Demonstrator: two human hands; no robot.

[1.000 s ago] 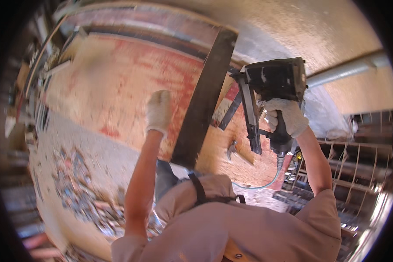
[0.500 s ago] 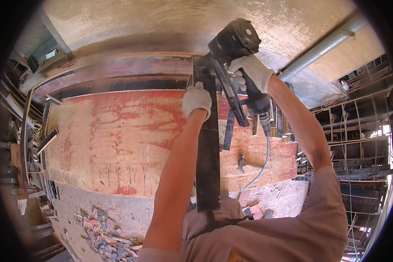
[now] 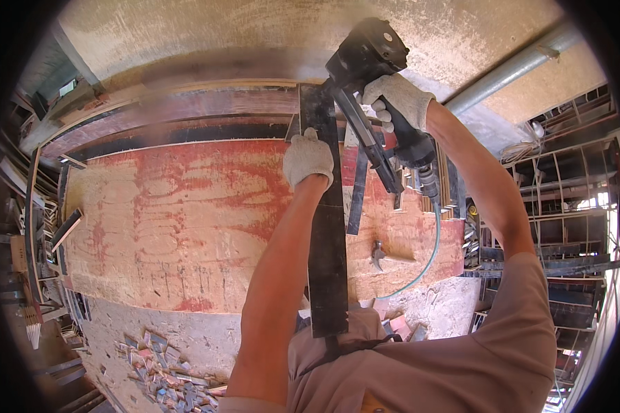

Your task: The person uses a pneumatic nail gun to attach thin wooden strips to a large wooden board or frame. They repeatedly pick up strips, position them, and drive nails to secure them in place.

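Observation:
A long black board (image 3: 327,255) runs from my waist to the far side of the worktable. My gloved left hand (image 3: 308,160) is closed around its left edge, near the far end. My gloved right hand (image 3: 399,102) grips the handle of a black pneumatic nail gun (image 3: 368,58). The gun's nose is at the far end of the board; whether they touch I cannot tell. A slanted magazine (image 3: 366,141) reaches back toward me, and a thin blue-green air hose (image 3: 437,237) hangs from the handle. Both hands wear pale knitted gloves.
The worktable (image 3: 186,227) has a worn red and tan top, with a claw hammer (image 3: 389,255) lying on its right part. Wood strips (image 3: 451,186) stand beyond it. Offcuts (image 3: 165,375) litter the floor at lower left. A metal pipe (image 3: 506,72) crosses the far right.
The nail gun and my right hand have shifted slightly, with the magazine's lower end now farther right. My left hand keeps its hold on the board. The view has moved a little.

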